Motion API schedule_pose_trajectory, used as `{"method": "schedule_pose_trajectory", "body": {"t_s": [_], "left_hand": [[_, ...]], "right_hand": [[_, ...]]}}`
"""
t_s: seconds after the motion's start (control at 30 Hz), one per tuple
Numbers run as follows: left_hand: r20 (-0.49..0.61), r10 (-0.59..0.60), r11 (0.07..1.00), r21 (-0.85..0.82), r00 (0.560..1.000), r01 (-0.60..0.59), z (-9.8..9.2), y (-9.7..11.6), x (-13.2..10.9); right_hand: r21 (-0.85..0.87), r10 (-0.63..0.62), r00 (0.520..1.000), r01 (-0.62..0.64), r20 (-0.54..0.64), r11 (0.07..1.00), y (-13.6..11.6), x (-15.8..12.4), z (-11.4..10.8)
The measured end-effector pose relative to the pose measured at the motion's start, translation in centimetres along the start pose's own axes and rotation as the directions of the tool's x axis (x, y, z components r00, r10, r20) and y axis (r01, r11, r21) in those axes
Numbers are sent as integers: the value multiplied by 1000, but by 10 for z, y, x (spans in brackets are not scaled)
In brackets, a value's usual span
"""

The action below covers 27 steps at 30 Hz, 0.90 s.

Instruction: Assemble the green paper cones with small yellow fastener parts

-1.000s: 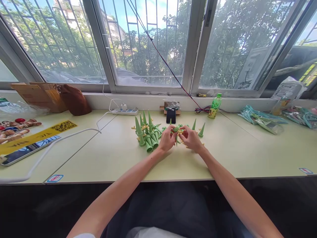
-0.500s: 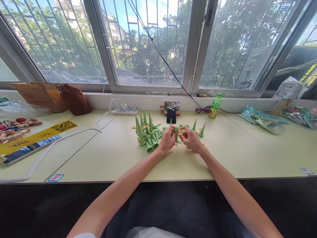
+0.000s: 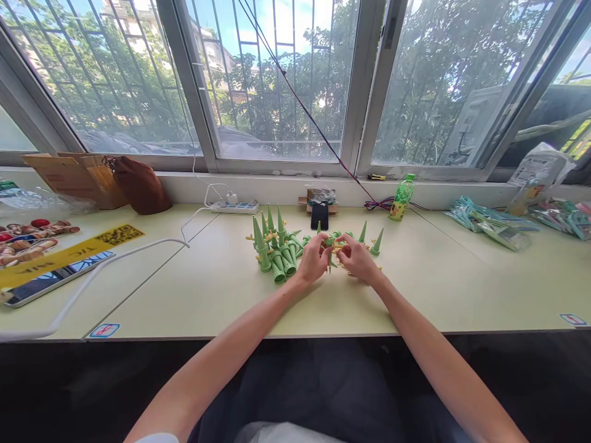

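Both my hands meet over the middle of the pale green table [image 3: 221, 295]. My left hand [image 3: 312, 260] pinches a green cone-shaped plastic spike [image 3: 329, 241]. Fingers of my right hand [image 3: 357, 258] are closed on a small yellow piece [image 3: 338, 245] at that spike's end. A cluster of several green spikes [image 3: 274, 249] with yellow fittings stands and lies just left of my left hand. Two more upright green spikes [image 3: 376, 242] stand just beyond my right hand. Small yellow pieces lie under my right hand, mostly hidden.
A black phone [image 3: 319, 215] leans behind the spikes, a green bottle [image 3: 400, 197] to its right. A power strip [image 3: 233, 207] with a white cable [image 3: 138, 249], a brown pouch [image 3: 138, 184] and a cardboard box sit at left; packaged items [image 3: 489, 223] lie at right. Windows line the back.
Nothing clear has moved; both hands stay at the same spot with only slight finger shifts on the spike and the yellow piece.
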State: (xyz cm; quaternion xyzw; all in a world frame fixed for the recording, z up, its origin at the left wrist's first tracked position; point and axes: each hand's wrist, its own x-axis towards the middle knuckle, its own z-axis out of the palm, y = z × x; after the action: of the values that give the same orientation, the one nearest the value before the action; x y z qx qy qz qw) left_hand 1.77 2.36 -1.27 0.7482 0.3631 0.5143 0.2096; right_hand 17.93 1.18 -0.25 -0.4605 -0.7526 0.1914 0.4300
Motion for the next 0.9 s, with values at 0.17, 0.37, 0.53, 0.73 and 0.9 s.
{"method": "schedule_pose_trajectory", "body": {"t_s": [0.17,0.37,0.53,0.73,0.9], "left_hand": [[3,8,1000,-16,1000,-8,0,0,-1],[3,11,1000,6,1000,-11,0,0,-1],[-5,22,999,26,1000,-22,1,0,0],[-9,33,998,58,999,-32,0,-1,0],[-12,36,997,67,999,-35,0,-2,0]], "right_hand": [[12,13,1000,-13,-9,1000,1,0,0],[26,22,1000,-22,-14,999,1,1,0],[43,25,1000,-24,-17,999,3,1,1],[34,19,1000,-19,-24,999,3,0,1],[5,3,1000,-3,-23,1000,4,1,0]]}}
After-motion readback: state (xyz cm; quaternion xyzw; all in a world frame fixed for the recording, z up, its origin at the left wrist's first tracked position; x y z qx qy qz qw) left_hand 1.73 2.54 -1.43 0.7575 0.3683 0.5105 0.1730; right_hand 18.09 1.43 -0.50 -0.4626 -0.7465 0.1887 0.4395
